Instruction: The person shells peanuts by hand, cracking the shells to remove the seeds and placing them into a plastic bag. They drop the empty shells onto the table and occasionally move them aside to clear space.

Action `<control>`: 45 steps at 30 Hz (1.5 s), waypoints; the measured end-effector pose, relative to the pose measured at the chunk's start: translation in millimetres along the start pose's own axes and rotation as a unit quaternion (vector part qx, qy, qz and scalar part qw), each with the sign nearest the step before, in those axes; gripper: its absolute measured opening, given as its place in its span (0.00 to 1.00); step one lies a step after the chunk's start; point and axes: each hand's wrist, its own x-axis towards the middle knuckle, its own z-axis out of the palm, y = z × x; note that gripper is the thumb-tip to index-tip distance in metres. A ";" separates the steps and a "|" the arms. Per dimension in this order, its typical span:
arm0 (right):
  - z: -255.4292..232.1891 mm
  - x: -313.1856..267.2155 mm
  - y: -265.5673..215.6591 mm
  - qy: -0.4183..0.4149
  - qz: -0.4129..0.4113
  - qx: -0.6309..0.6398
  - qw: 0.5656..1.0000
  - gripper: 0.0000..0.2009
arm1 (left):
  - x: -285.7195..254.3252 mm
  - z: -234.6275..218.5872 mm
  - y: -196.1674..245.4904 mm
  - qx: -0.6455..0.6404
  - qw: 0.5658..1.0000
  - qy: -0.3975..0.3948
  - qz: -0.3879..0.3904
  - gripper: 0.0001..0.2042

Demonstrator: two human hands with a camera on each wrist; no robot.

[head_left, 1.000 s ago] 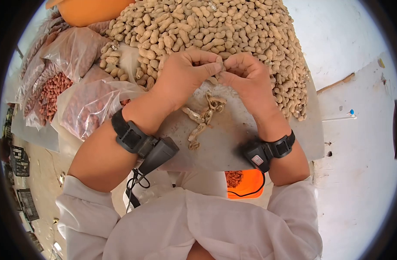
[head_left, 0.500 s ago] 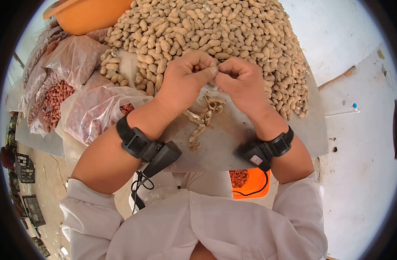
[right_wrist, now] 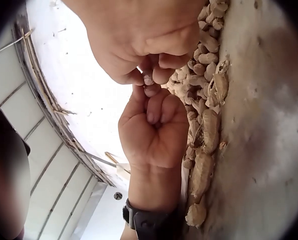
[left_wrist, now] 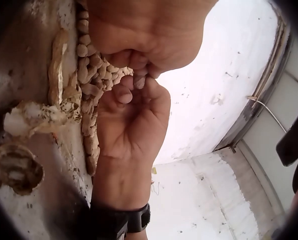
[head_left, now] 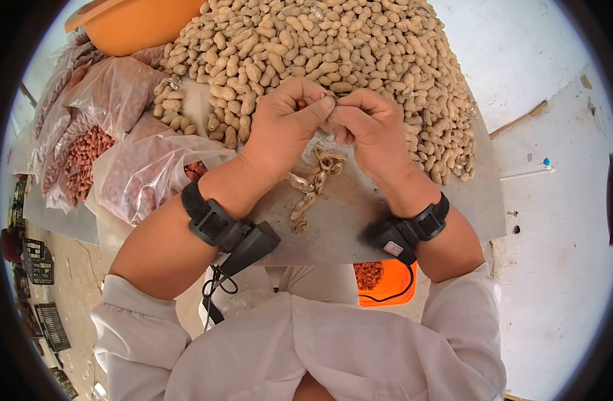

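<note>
Over the near edge of a heap of unshelled peanuts [head_left: 333,47], both hands meet fingertip to fingertip. Between thumb and fingers my left hand [head_left: 279,127] pinches a small peanut [left_wrist: 139,81], mostly covered by the fingertips. Reddish kernels [head_left: 301,104] show inside that hand's curled fingers. My right hand [head_left: 378,134] pinches at the same peanut from the other side, its remaining fingers curled in. Below the hands, several withered, shrivelled peanut pods [head_left: 309,187] lie on the grey tabletop [head_left: 346,234].
Clear plastic bags [head_left: 136,177] of red kernels [head_left: 87,160] stand at the left. An orange basin [head_left: 136,27] sits behind them. Under the table's front edge is an orange container [head_left: 396,287] with red kernels. A white wall [head_left: 554,267] borders the right side.
The hands have stayed together at the heap's edge, their fingers shifting slightly. Red kernels in the left hand have come into view. The head view has shifted a little.
</note>
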 end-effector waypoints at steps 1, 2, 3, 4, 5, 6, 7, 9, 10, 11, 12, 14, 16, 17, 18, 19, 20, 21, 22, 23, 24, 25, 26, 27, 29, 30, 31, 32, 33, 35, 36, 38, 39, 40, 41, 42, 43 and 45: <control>1.3 -0.7 -1.0 0.001 0.002 0.012 1.000 0.03 | 0.1 -0.4 -0.5 -0.002 1.000 0.001 0.004 0.01; 2.3 -1.1 -1.4 0.003 0.003 0.024 1.000 0.03 | 0.2 -0.6 -1.2 -0.004 1.000 0.001 0.008 0.01; 3.1 -0.9 -0.6 0.004 0.000 0.035 0.999 0.03 | 0.3 -0.6 -1.7 -0.006 1.000 0.001 0.012 0.02; 3.7 -0.6 0.8 0.004 -0.003 0.045 0.999 0.04 | 0.0 0.0 -1.4 -0.003 1.000 0.007 0.005 0.02; 3.6 -0.3 1.9 0.005 -0.007 0.056 0.998 0.04 | -0.7 1.0 -0.6 0.001 1.000 0.012 -0.002 0.02; 2.6 0.0 3.1 0.006 -0.002 0.076 0.997 0.04 | -1.3 1.8 -0.2 0.004 1.000 0.017 -0.008 0.02; 1.4 0.3 4.4 0.007 0.004 0.096 0.995 0.05 | -1.8 2.5 -0.4 -0.008 1.000 0.017 -0.008 0.02; 1.2 0.3 4.6 0.010 0.016 0.126 0.992 0.05 | -2.6 3.6 -0.8 -0.032 0.999 0.017 -0.008 0.02; 1.9 -0.2 3.9 0.012 0.022 0.136 0.990 0.05 | -2.3 2.2 -1.3 -0.043 0.999 0.005 -0.006 0.02; 2.6 -0.5 3.4 0.013 0.029 0.146 0.989 0.05 | -1.6 -0.6 -2.2 -0.053 0.999 -0.006 -0.003 0.02; 3.2 -1.0 4.0 0.013 0.035 0.166 0.985 0.05 | -1.1 -2.4 -3.4 -0.064 0.998 -0.017 -0.001 0.02; 4.2 -1.7 5.6 0.011 0.046 0.206 0.977 0.04 | -0.1 -3.1 -7.0 -0.086 0.996 -0.002 0.004 0.02; 5.3 -2.0 5.5 0.007 0.045 0.232 0.972 0.05 | 0.3 -3.9 -7.4 -0.092 0.996 0.005 -0.001 0.03; 5.5 -2.0 5.5 0.005 0.045 0.244 0.969 0.05 | 0.3 -5.0 -6.0 -0.086 0.996 0.005 -0.007 0.03; 4.9 -1.4 6.6 -0.002 0.034 0.247 0.969 0.05 | 0.3 -5.5 -4.9 -0.081 0.997 0.004 -0.014 0.03; 3.7 -0.6 8.3 -0.008 0.024 0.249 0.968 0.05 | 0.2 -5.2 -4.4 -0.079 0.997 0.006 -0.014 0.03; 2.8 -0.2 9.4 -0.015 0.014 0.251 0.968 0.05 | 0.0 -4.8 -4.0 -0.077 0.997 0.007 -0.015 0.04; 2.8 -0.2 8.4 -0.010 0.007 0.235 0.972 0.05 | -0.1 -4.5 -3.9 -0.075 0.997 0.009 -0.015 0.04; 3.0 -0.2 6.4 -0.005 0.000 0.220 0.976 0.05 | 0.4 -4.1 -4.9 -0.077 0.997 0.011 -0.014 0.05; 2.9 -0.4 5.4 0.001 -0.007 0.204 0.979 0.05 | 1.0 -3.4 -6.4 -0.079 0.997 0.013 -0.014 0.05; 2.0 0.1 5.5 0.006 -0.027 0.166 0.986 0.05 | 1.2 -2.7 -6.4 -0.081 0.997 0.015 -0.014 0.06; 0.5 1.0 5.6 0.012 -0.046 0.129 0.991 0.05 | 1.0 -2.3 -5.0 -0.093 0.995 0.019 -0.028 0.06; -0.8 1.4 5.5 0.017 -0.065 0.091 0.994 0.05 | 0.8 -1.8 -2.3 -0.106 0.993 0.024 -0.042 0.06; -1.2 0.5 3.7 0.023 -0.076 0.046 0.996 0.06 | 0.5 -0.7 1.0 -0.118 0.991 0.028 -0.055 0.06; -0.8 -2.0 -2.4 0.033 -0.097 -0.045 0.994 0.06 | 0.5 2.9 6.8 -0.152 0.984 0.040 -0.085 0.07; -0.8 -2.2 -3.4 0.030 -0.120 -0.076 0.989 0.06 | 0.4 3.8 8.1 -0.169 0.979 0.046 -0.100 0.07; -0.7 -2.4 -4.1 0.026 -0.141 -0.106 0.984 0.06 | 0.4 3.0 7.4 -0.194 0.973 0.045 -0.120 0.07; -0.5 -2.3 -4.9 0.022 -0.163 -0.137 0.977 0.06 | 0.9 1.2 6.3 -0.218 0.965 0.044 -0.140 0.07; -0.4 -1.9 -6.3 0.025 -0.216 -0.205 0.954 0.07 | 1.4 -0.5 5.3 -0.242 0.956 0.043 -0.159 0.07; -0.5 -0.3 -9.1 0.029 -0.317 -0.334 0.887 0.08 | 2.5 -3.5 4.3 -0.290 0.934 0.030 -0.209 0.07; -1.0 2.0 -9.7 0.015 -0.359 -0.373 0.855 0.09 | 2.6 -4.9 3.8 -0.313 0.920 0.025 -0.233 0.08; -1.5 6.8 -10.4 -0.014 -0.440 -0.446 0.780 0.10 | 2.3 -5.7 1.5 -0.347 0.907 0.033 -0.238 0.09; 0.1 6.1 -12.0 -0.023 -0.447 -0.453 0.771 0.11 | 2.2 -5.8 0.3 -0.365 0.899 0.036 -0.240 0.09; 2.2 4.9 -14.5 -0.033 -0.455 -0.461 0.761 0.11 | 2.3 -6.3 -0.7 -0.365 0.899 0.037 -0.240 0.10; 3.6 4.2 -15.6 -0.042 -0.463 -0.468 0.751 0.12 | 2.5 -6.8 -1.7 -0.366 0.899 0.037 -0.239 0.10; 4.3 4.1 -15.1 -0.044 -0.469 -0.473 0.744 0.12 | 2.7 -7.5 -2.7 -0.367 0.898 0.038 -0.238 0.11; 4.9 4.2 -14.7 -0.046 -0.476 -0.478 0.737 0.12 | 3.3 -8.4 -4.2 -0.374 0.896 0.034 -0.236 0.09; 6.3 3.9 -15.2 -0.056 -0.483 -0.494 0.721 0.13 | 4.0 -10.1 -6.8 -0.387 0.892 0.026 -0.231 0.08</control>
